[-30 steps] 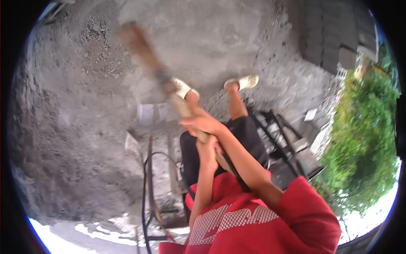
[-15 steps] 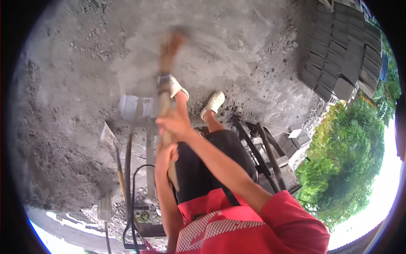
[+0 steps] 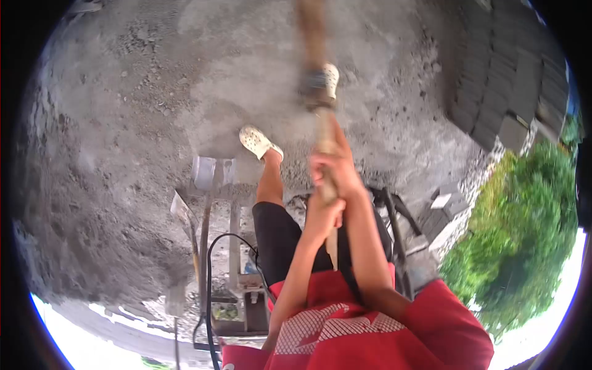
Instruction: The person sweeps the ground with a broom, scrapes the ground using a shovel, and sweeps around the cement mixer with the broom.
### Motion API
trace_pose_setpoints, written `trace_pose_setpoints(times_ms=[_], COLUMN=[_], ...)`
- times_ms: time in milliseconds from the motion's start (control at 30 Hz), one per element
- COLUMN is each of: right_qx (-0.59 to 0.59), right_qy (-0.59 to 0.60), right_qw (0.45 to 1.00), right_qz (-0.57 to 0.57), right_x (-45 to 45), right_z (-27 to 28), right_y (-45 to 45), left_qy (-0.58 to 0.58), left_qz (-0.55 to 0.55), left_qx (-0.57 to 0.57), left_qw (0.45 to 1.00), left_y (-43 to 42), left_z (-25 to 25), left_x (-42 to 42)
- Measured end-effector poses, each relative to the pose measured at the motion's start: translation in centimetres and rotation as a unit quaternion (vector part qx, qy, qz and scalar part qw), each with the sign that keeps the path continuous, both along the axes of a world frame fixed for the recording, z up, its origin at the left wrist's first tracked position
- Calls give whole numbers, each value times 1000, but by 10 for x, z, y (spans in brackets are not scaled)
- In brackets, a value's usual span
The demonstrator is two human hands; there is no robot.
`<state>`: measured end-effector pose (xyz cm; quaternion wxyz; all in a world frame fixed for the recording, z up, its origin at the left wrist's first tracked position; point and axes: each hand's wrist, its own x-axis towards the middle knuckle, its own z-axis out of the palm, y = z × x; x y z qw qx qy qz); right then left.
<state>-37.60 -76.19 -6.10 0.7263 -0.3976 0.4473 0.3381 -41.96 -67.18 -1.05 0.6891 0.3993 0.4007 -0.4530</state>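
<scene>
Both of my hands are wrapped around the pale wooden shaft of a long-handled tool [image 3: 325, 135]. My right hand [image 3: 336, 169] grips it higher up the view, farther from my body. Just below, my left hand [image 3: 325, 216] closes around the shaft near its butt end, in front of my lap. Past a dark band, the tool turns rusty brown and blurs out of the top of the view, so its working end is hidden. Its shaft passes over my right leg and beside one of my cream clogs [image 3: 332, 80].
My other clog [image 3: 259, 142] stands on grey, gritty ground [image 3: 240, 86]. To the left lie a flat shovel [image 3: 213, 172] and another shovel [image 3: 183, 209], near a black cable [image 3: 213, 265]. Stacked grey blocks [image 3: 502, 74] stand at upper right, above green bushes [image 3: 509, 216].
The tool and both hands have swung right, and its far end has gone out of the top of the view. My right foot has stepped forward; both hands keep their grip.
</scene>
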Motion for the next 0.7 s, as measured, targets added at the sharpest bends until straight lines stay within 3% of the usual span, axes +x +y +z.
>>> trace_pose_setpoints(times_ms=[67,133,167,233,300,333,367,400,433,467,533,633,700], right_qx=[-188,-76,-27,-149,-166,-164,-33,-12,44,37,158,176,116], right_qy=[125,89,95,116,145,154,71,149,106,57,111,-28,-107], right_qw=[973,976,969,956,975,972,993,968,972,969,945,894,883], right_qz=[-49,-182,-226,-223,-10,75,87,200,205,236,266,411,442], right_x=[26,7,9,33,40,53,47,79,69,65,112,165,170], right_z=[7,-37,-50,-47,-66,-72,-70,-53,-62,-69,-34,-16,-43], right_y=[-48,-135,-156,-148,-117,-84,-52,-12,24,52,67,61,63], left_qy=[18,116,91,52,66,131,138,176,182,170,137,87,69], left_qz=[-48,-101,-125,-172,-72,2,9,106,197,209,255,337,353], left_qx=[-130,-203,-219,-187,-125,-42,56,57,55,85,196,260,237], left_qw=[990,967,963,966,987,991,989,977,962,959,937,901,902], left_y=[-42,-88,-107,-116,-88,-75,-52,-22,3,16,1,-31,-40], left_z=[-18,-43,-57,-67,-59,-52,-39,-28,-26,-6,21,17,7], left_x=[34,58,62,70,71,58,56,55,44,63,103,141,163])
